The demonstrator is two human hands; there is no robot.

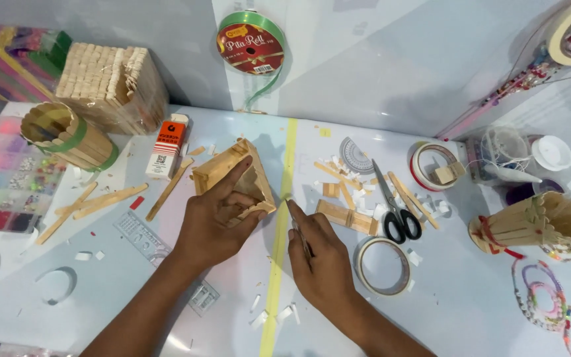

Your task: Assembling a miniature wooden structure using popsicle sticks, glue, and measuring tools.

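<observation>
Head view: your left hand (216, 221) grips the small open box of craft sticks (236, 178), fingers closed around its near wall, forefinger up along its side. It looks light, stiff and fragile at the joints, so hold it by the walls. At 3 o'clock your right hand (318, 254) pinches 1 thin stick (297, 225), fingers closed. Scissors (394, 211) lie farther toward 3 o'clock.

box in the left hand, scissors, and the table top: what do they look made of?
Box in the left hand: flat craft sticks, pale unfinished wood by the look, with visible stick edges and matte tan colour. Scissors: grey metal blades that glint, with glossy black handles, probably plastic. Table: smooth white glossy surface showing soft reflections; laminate or plastic sheet, cannot tell which.
</observation>
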